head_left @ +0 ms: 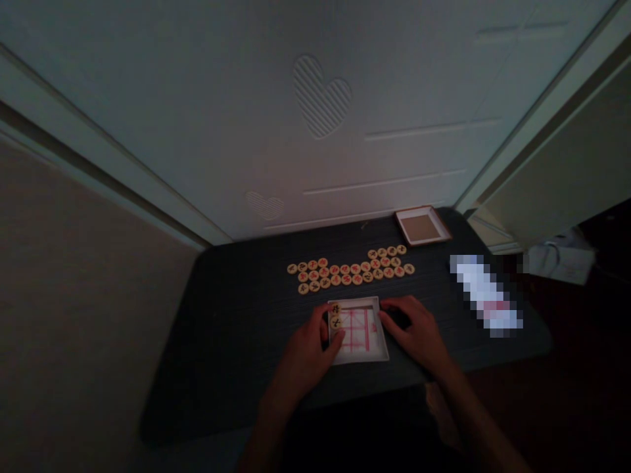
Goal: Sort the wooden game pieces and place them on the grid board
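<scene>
Left hand (pixel 313 338) at white tray (pixel 359 359), grip unclear; right hand (pixel 417 325), fingers parted — discs (pixel 346 280), brown-rimmed lid (pixel 422 228) beyond.

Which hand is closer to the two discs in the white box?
Left. The left hand is beside the discs; the right hand is across the box from them.

Ahead of me, a pale panel (pixel 197 131) stands behind the dark counter (pixel 231 328). It bears a large striped heart (pixel 323 97), a smaller heart (pixel 265 205) lower down to the left, and thin raised lines (pixel 434 130). On the counter's right side I see a bright object (pixel 480 286), pixelated past telling. Beyond that end lies a whitish item (pixel 566 261), too dim to make out. A plain wall (pixel 73 295) rises on my left.
</scene>
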A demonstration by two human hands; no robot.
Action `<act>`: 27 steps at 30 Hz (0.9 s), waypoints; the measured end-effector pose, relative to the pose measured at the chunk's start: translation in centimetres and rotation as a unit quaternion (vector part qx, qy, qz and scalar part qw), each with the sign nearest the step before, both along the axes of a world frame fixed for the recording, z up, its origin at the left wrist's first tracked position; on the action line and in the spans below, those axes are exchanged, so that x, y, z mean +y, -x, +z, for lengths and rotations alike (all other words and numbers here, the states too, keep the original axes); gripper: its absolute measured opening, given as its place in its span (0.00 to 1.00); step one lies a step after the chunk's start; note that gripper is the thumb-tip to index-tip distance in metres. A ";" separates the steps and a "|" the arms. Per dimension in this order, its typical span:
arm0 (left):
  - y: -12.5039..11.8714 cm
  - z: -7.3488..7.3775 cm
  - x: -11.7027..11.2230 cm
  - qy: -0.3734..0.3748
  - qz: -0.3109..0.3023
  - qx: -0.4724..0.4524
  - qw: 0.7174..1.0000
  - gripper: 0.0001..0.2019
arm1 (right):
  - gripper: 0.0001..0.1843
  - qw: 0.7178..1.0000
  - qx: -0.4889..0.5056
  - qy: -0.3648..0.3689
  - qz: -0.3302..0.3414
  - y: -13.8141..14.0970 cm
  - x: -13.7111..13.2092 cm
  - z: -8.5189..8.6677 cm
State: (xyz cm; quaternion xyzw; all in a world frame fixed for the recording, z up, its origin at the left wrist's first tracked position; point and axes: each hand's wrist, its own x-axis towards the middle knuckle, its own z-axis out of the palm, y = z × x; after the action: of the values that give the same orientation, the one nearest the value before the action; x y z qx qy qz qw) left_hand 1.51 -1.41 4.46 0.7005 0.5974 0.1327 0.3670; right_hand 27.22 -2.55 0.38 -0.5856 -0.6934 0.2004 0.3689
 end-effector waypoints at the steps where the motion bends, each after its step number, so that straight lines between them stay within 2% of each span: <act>1: 0.1 0.0 0.0 0.001 -0.002 0.001 1.000 0.22 | 0.09 1.000 -0.002 -0.002 0.000 0.0 0.0 0.0; 27: 0.1 -0.1 -0.2 0.003 -0.010 -0.004 1.000 0.21 | 0.09 1.000 0.003 0.028 -0.001 0.0 0.0 0.2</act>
State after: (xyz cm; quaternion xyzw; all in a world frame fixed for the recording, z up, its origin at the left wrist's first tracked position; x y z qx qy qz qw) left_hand 1.41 -1.62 4.31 0.7046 0.5893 0.1302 0.3733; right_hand 27.25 -2.58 0.55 -0.5955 -0.6858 0.2214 0.3550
